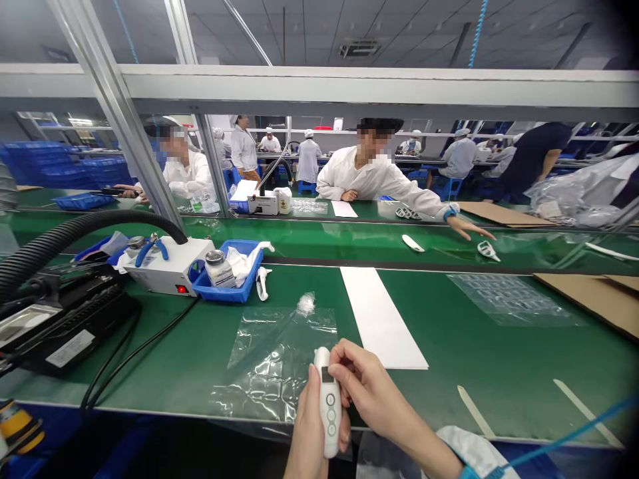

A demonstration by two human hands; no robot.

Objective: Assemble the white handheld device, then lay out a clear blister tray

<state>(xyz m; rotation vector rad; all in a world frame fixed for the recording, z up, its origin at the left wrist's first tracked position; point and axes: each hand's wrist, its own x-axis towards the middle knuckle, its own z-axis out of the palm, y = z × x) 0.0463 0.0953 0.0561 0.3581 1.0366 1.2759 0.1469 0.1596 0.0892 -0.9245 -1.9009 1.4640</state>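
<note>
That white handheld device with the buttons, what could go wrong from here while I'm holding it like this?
The white device is held by your left hand and pinched near its top by your right hand past the table edge, so a slip might drop it to the floor. The clear plastic bag just ahead looks slippery and could slide off if brushed. The black cable near the edge might snag.

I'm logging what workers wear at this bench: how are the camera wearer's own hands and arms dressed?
Both hands are bare: no gloves or finger cots show on the left hand or the right hand. The right forearm ends in a loose white sleeve, with a blue cuff edge below it. A thin blue cord runs from that cuff toward the right. No left sleeve is in view.
</note>
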